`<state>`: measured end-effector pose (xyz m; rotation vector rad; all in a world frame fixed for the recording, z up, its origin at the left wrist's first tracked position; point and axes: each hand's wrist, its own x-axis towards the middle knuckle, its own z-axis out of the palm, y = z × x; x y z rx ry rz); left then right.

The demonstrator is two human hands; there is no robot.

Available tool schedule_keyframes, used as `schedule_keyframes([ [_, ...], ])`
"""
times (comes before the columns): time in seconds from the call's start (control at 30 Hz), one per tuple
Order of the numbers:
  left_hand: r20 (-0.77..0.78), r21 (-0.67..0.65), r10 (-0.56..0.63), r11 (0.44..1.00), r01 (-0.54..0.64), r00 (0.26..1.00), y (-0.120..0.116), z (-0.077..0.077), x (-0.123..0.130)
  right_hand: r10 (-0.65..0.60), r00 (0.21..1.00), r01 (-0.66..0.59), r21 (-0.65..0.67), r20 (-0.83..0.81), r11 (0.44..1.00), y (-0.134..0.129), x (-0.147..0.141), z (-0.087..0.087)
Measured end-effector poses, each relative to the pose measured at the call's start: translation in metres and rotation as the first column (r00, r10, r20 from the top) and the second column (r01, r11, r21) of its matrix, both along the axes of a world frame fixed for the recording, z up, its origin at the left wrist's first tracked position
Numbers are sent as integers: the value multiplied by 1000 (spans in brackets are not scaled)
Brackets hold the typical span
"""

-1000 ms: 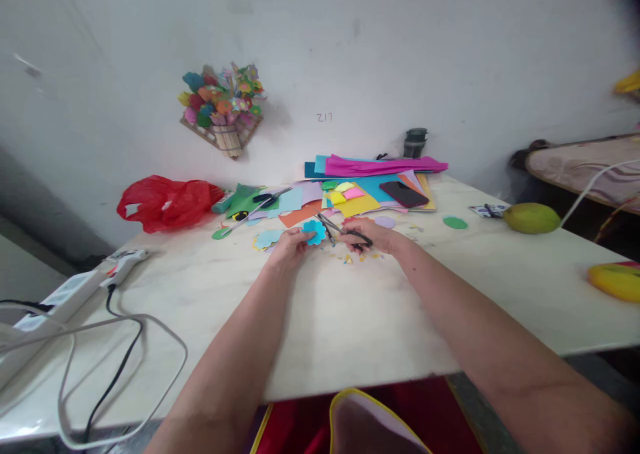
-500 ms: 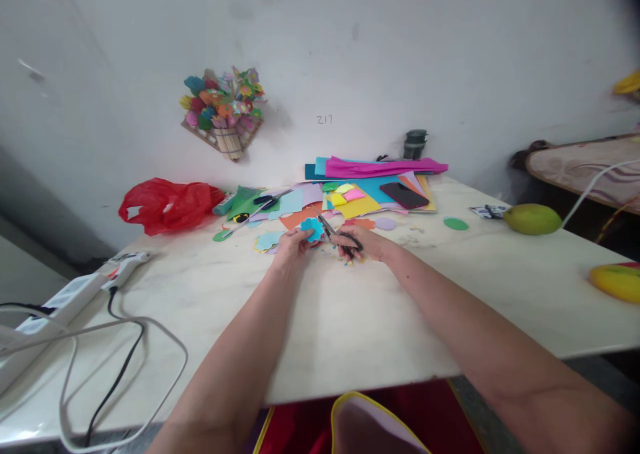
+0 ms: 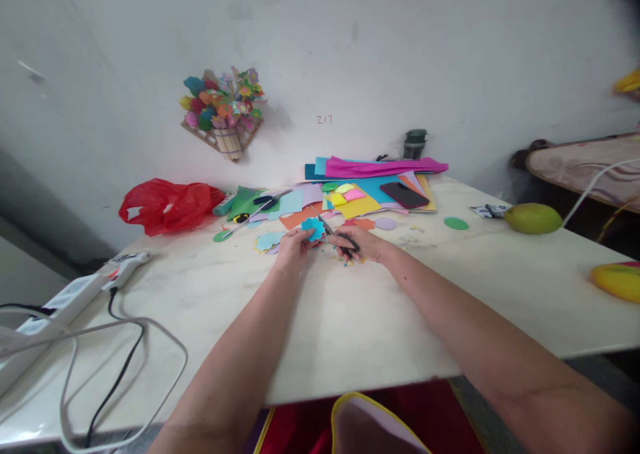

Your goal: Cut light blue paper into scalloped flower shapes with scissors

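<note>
My left hand (image 3: 294,246) pinches a blue scalloped paper flower (image 3: 313,229) by its left edge. Black-handled scissors (image 3: 329,229) are gripped in my right hand (image 3: 361,242), their blades angled up and left along the flower's right side. Whether the blades touch the paper, I cannot tell. Small paper snippets (image 3: 349,263) lie under my right hand. Beside my left hand rests a light blue scalloped cutout (image 3: 269,241) on other cutouts, and an orange scalloped piece (image 3: 364,224) lies just behind my right hand.
Coloured sheets (image 3: 367,204), a phone (image 3: 404,195) and a second pair of scissors (image 3: 267,201) lie toward the wall. A red plastic bag (image 3: 167,204) sits at the left, above a power strip (image 3: 60,307) with loose cables. A green mango (image 3: 533,219) lies at the right.
The scissors' handles have shifted slightly left, and the blades look a little closer together. The blue flower stays in my left hand, nearly in place.
</note>
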<state>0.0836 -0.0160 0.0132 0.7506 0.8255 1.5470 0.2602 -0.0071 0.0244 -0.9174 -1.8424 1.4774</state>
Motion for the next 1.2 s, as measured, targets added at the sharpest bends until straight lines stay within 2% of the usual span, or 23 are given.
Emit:
schedule_keyframes([
  [0.7,0,-11,-1,1000,1,1000,-2,3,1,-31,1000,31,-17,4,999,6,1,-6],
  [1.03,-18,-17,10,1000,-10,1000,3,-2,-3,-128,992,126,-132,-7,983,-7,-6,11],
  [1.2,-17,-15,4,1000,-4,1000,3,-1,-4,-73,997,73,-47,2,996,0,-2,3],
])
